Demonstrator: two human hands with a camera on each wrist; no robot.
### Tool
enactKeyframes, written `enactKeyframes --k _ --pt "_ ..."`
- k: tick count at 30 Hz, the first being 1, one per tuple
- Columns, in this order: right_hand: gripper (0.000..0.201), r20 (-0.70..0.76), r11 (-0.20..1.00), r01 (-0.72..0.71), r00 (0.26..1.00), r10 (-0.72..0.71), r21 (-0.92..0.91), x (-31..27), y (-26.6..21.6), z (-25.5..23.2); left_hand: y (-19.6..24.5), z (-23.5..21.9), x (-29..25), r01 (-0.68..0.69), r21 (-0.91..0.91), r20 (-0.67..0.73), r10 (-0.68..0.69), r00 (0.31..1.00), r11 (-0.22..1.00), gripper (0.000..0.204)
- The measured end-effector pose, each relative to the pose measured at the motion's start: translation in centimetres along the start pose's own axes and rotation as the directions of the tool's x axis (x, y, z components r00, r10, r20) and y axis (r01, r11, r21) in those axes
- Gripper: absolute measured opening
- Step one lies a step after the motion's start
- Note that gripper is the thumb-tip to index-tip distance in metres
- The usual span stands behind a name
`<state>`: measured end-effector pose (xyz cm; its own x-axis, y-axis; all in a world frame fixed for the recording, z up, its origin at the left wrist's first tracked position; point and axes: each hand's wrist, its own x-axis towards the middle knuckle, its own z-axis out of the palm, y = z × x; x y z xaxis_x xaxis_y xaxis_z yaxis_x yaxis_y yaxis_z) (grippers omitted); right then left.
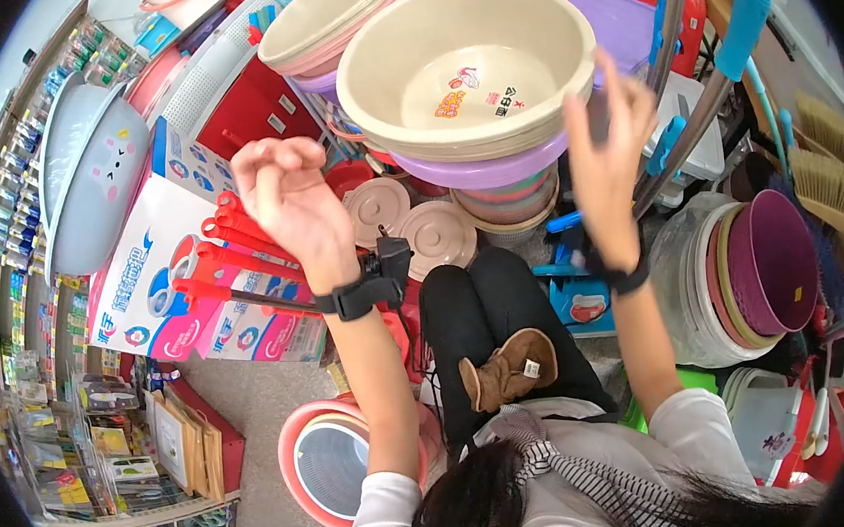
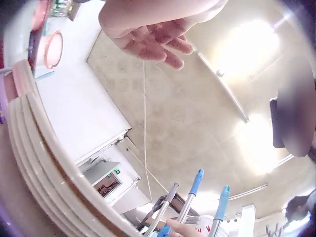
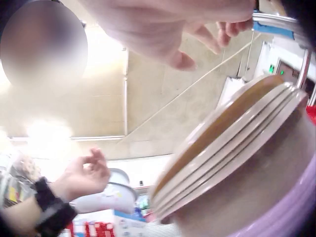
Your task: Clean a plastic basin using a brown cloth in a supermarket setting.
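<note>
My left hand (image 1: 292,210) is raised with its fingers loosely bent and nothing in them, left of a stack of cream plastic basins (image 1: 379,117). The left wrist view shows the same hand (image 2: 158,37) against the ceiling. On the other side of the stack, my right hand (image 1: 608,152) is held up, fingers spread and a little blurred, overlapping the rim of the top basin in the head view. From the right wrist, that hand (image 3: 173,29) appears above the basins (image 3: 232,148), holding nothing. A purple basin (image 1: 504,169) sits under the cream ones.
Red-handled tools (image 1: 238,229) lean by printed boxes (image 1: 142,278) on the left. Blue-handled poles (image 1: 744,14) rise at the right, above nested bins (image 1: 768,263). A brown fuzzy item (image 1: 498,382) lies on my lap. A pink basin (image 1: 297,445) stands on the floor.
</note>
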<state>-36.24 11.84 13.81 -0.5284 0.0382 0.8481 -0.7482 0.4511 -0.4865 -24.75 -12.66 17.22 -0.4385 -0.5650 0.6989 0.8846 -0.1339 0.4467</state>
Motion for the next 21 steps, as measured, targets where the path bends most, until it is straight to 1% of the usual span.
enactKeyframes --k 1,2,3,4,5,6,8,9,10,11,12,13,14,15,16,17,18,19,20,21 --pt "0.062 0.170 0.968 -0.183 0.973 0.154 0.173 -2.0 -2.9 -1.2 0.6 0.4 -0.3 -0.080 0.060 0.044 0.078 0.996 0.995 0.013" --pt "0.069 0.313 0.875 -0.296 0.933 0.178 0.384 -4.6 -5.2 -1.6 1.0 0.9 -0.6 -0.160 0.115 0.092 0.149 0.985 0.980 0.014" --pt "0.082 0.470 0.743 -0.379 0.877 0.098 0.551 -7.5 -6.0 -1.4 1.2 1.2 -1.0 -0.211 0.117 0.123 0.196 0.973 0.971 0.013" --pt "0.091 0.593 0.628 -0.507 0.800 0.088 0.591 -10.8 -7.0 -0.4 1.3 1.7 -1.3 -0.206 0.115 0.114 0.193 0.975 0.972 0.013" --pt "0.093 0.740 0.384 -0.712 0.665 0.099 0.588 -13.6 -8.0 0.5 1.5 2.1 -1.7 -0.210 0.092 0.146 0.195 0.970 0.973 0.013" --pt "0.094 0.857 0.109 -0.857 0.511 0.058 0.504 -15.3 -9.1 1.1 1.6 2.4 -2.1 -0.211 0.070 0.179 0.195 0.964 0.975 0.013" --pt "0.092 0.893 -0.127 -0.891 0.445 -0.061 0.436 -15.8 -10.8 1.7 1.7 2.8 -2.9 -0.208 0.062 0.164 0.196 0.967 0.976 0.012" --pt "0.085 0.896 -0.166 -0.891 0.439 -0.068 0.424 -14.9 -11.7 1.2 1.7 3.0 -3.3 -0.252 0.147 0.189 0.223 0.956 0.956 0.012" --pt "0.085 0.898 -0.172 -0.891 0.435 -0.067 0.419 -14.9 -11.8 1.2 1.8 3.2 -3.7 -0.299 0.228 0.217 0.251 0.943 0.927 0.011" --pt "0.080 0.880 -0.098 -0.881 0.470 -0.061 0.463 -14.9 -11.8 1.2 1.7 3.2 -3.9 -0.351 0.275 0.233 0.293 0.927 0.895 0.014" --pt "0.076 0.861 -0.024 -0.863 0.505 -0.056 0.505 -14.8 -11.8 1.2 1.8 3.0 -4.2 -0.348 0.277 0.232 0.289 0.929 0.896 0.014" --pt "0.070 0.861 -0.024 -0.861 0.509 -0.025 0.508 -14.3 -12.0 0.9 1.9 2.7 -4.5 -0.403 0.453 0.234 0.330 0.915 0.795 0.016" --pt "0.070 0.861 -0.024 -0.861 0.509 -0.019 0.508 -14.3 -12.0 1.0 1.9 2.7 -4.7 -0.437 0.608 0.245 0.368 0.897 0.662 0.019" --pt "0.069 0.857 -0.025 -0.857 0.515 -0.011 0.515 -14.4 -12.0 1.0 1.8 2.6 -4.8 -0.445 0.662 0.255 0.377 0.890 0.603 0.020" --pt "0.068 0.853 -0.025 -0.853 0.522 -0.005 0.522 -14.4 -11.9 1.1 1.6 2.6 -4.7 -0.441 0.660 0.253 0.373 0.893 0.608 0.020" --pt "0.068 0.853 -0.024 -0.852 0.523 0.000 0.523 -14.5 -11.7 1.2 1.3 2.3 -4.4 -0.546 0.729 0.410 0.376 0.831 0.412 0.020" --pt "0.072 0.872 0.002 -0.872 0.490 0.006 0.490 -14.7 -11.4 1.5 1.0 2.0 -4.1 -0.637 0.745 0.558 0.340 0.757 0.198 0.021" --pt "0.076 0.890 0.027 -0.890 0.456 0.010 0.456 -14.9 -11.1 1.7 0.7 1.6 -3.8 -0.677 0.732 0.626 0.315 0.713 0.077 0.022" --pt "0.076 0.890 0.026 -0.890 0.456 0.013 0.456 -15.1 -11.0 2.0 0.5 1.5 -3.9 -0.677 0.732 0.626 0.314 0.714 0.080 0.022" --pt "0.074 0.901 -0.035 -0.900 0.434 0.014 0.434 -15.4 -10.9 2.4 0.4 1.4 -3.9 -0.682 0.731 0.661 0.261 0.704 -0.009 0.022"
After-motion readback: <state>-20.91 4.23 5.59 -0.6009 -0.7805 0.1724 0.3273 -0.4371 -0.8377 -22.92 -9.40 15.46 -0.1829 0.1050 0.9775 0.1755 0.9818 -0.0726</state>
